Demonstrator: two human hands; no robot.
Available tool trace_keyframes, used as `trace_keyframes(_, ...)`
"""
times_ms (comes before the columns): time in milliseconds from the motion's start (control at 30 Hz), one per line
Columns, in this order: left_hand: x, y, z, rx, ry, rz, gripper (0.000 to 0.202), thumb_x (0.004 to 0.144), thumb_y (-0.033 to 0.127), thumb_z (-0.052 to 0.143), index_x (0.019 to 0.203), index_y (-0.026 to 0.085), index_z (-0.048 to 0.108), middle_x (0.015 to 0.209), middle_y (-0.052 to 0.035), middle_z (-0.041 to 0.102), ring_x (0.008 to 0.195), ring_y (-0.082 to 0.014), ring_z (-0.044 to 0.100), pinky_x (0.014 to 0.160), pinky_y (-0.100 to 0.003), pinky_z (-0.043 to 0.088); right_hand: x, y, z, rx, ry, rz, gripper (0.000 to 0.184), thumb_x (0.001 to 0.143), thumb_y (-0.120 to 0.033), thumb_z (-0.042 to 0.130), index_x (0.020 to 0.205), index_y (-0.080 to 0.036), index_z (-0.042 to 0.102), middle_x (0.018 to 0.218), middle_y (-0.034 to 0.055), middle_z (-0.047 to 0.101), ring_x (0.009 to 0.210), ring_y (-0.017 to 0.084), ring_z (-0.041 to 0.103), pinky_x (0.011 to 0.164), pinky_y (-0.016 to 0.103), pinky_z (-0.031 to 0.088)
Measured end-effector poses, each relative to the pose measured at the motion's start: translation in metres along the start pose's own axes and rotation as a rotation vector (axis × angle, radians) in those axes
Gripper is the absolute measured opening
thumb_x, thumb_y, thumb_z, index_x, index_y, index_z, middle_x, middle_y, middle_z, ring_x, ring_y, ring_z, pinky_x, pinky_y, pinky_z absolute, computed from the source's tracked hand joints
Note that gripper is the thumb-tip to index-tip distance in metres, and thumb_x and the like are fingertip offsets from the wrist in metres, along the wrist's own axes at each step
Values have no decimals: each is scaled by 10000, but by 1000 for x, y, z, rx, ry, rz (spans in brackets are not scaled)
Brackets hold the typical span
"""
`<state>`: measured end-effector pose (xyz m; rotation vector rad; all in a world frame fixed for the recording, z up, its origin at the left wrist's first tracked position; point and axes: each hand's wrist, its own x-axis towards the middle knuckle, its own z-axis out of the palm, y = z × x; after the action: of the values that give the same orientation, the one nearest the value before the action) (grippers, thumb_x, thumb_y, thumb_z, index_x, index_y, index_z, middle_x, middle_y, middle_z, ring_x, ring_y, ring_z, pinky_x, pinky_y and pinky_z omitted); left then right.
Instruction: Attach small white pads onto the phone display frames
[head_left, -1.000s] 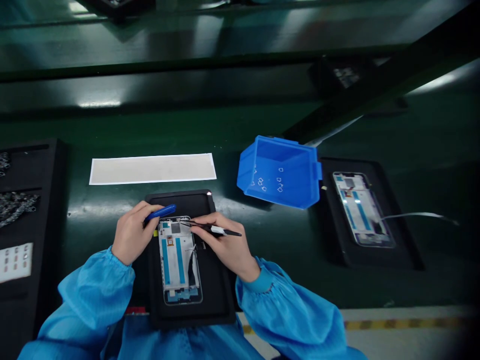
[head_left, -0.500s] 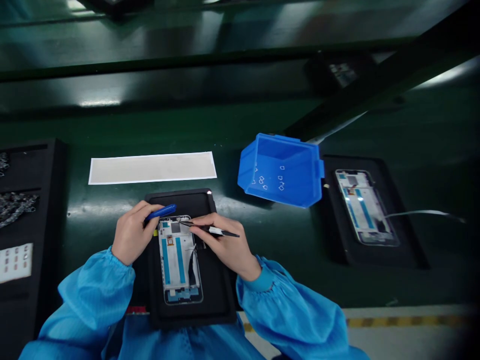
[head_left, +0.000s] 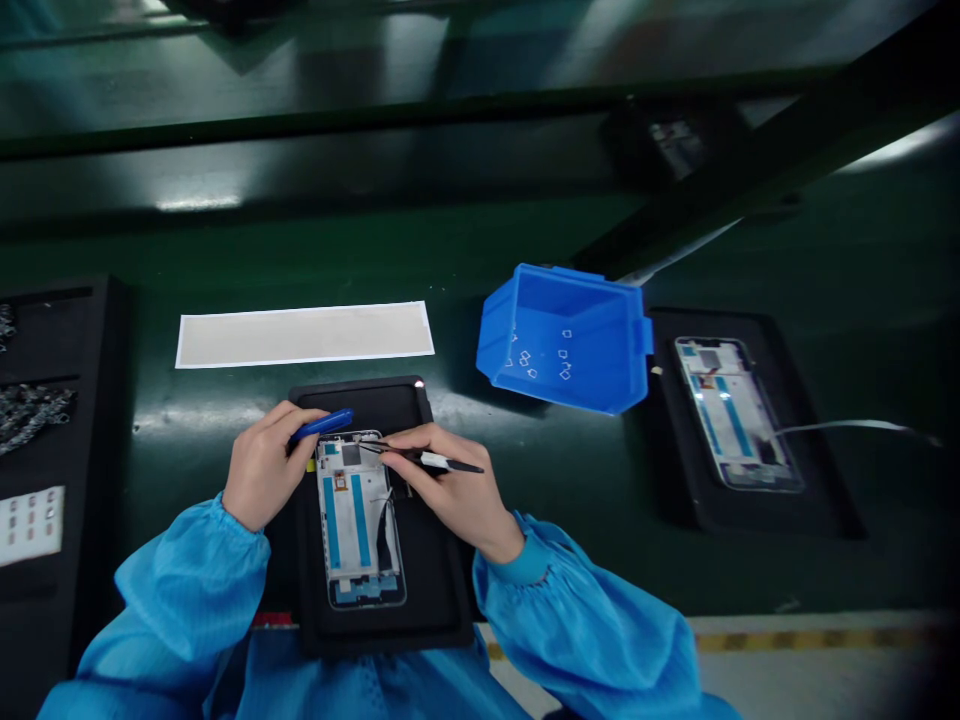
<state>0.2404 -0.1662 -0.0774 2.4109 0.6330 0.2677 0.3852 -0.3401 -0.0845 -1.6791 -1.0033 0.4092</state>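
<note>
In the head view, an open phone frame (head_left: pixel 358 518) lies in a black tray (head_left: pixel 435 590) near the bench edge. Tweezers (head_left: pixel 420 458) are pinched by the right hand (head_left: pixel 450 490) over the frame's far end; a blue tool (head_left: pixel 322 424) is gripped by the left hand (head_left: pixel 262 468). To the right stand a blue bin (head_left: pixel 600 385) (small parts inside, indistinct) and a second tray (head_left: pixel 817 500); a parts rack (head_left: pixel 90 400) is cut off at left.

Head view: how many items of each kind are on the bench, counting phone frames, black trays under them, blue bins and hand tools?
Phone frames: 2
Black trays under them: 2
Blue bins: 1
Hand tools: 2, blue tool, tweezers
Total: 7
</note>
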Motion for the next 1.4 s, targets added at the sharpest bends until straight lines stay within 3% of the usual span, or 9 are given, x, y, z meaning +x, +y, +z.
trace_keyframes(567, 1, 1, -1, 22, -5, 18, 266, 938, 225, 467, 1087, 208, 687, 898, -43, 678, 785, -181, 663, 647, -281, 533, 0, 1, 2, -24, -16, 13, 110, 912, -335, 674, 861, -239, 684, 814, 22, 742, 748, 210, 723, 661, 327, 605)
trace_keyframes(900, -1, 0, 2, 30, -11, 10, 264, 931, 213, 476, 1087, 212, 688, 911, -42, 678, 780, -177, 658, 650, -280, 525, -2, 2, 6, -70, -5, -124, 42, 907, -267, 678, 896, -233, 700, 806, 20, 748, 747, 204, 728, 671, 313, 607)
trace_keyframes(1400, 0, 1, 0, 31, -15, 2, 267, 925, 216, 476, 1082, 219, 692, 916, -41, 683, 785, -182, 662, 646, -281, 526, 0, 0, 5, -91, 25, -25, 86, 901, -292, 660, 834, -242, 683, 766, 15, 739, 686, 205, 721, 598, 306, 591)
